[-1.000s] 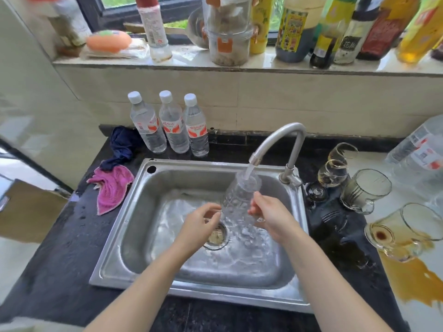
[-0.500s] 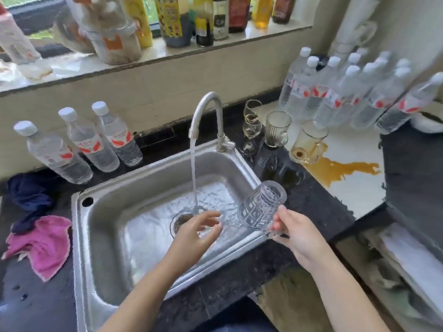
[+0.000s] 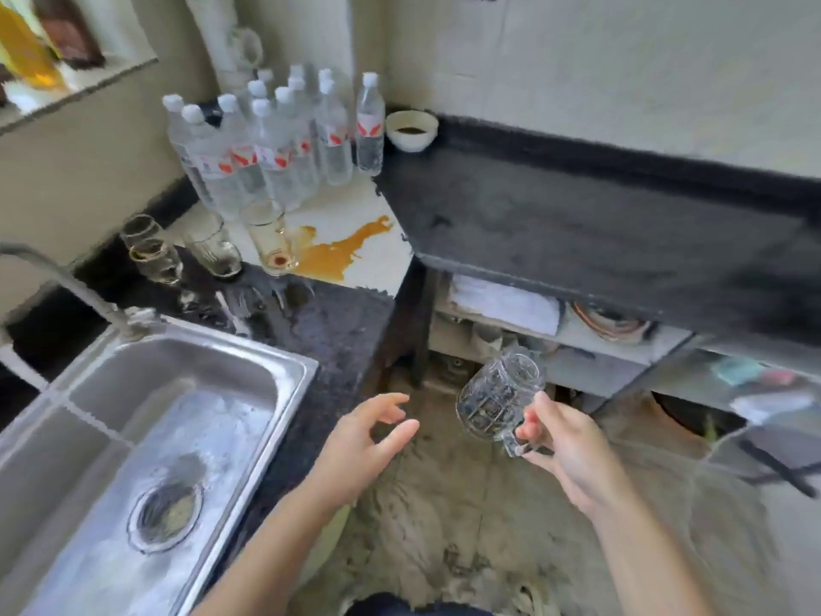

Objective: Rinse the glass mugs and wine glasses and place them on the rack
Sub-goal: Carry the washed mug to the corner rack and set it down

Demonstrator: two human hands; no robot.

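My right hand [image 3: 564,442] grips a patterned glass mug [image 3: 497,395] by its handle, tilted with the mouth pointing up and away, over the floor to the right of the sink [image 3: 284,371]. My left hand [image 3: 364,437] is empty with fingers spread, just past the counter edge. On the counter behind the sink stand two wine glasses [image 3: 151,251], a glass mug [image 3: 213,246] and another glass mug [image 3: 271,242] with brown residue. A low shelf [image 3: 577,335] under the dark counter lies beyond the held mug.
A brown spill [image 3: 342,255] spreads over the white surface beside the dirty mugs. Several water bottles [image 3: 275,140] stand behind them, with a white bowl [image 3: 411,128] on the dark counter [image 3: 599,233]. The faucet [image 3: 57,277] arches at left. Bare concrete floor [image 3: 466,504] lies below.
The view has swung right, away from the sink. My right hand has carried the mug out of the sink toward the low shelf; my left hand has followed, empty.
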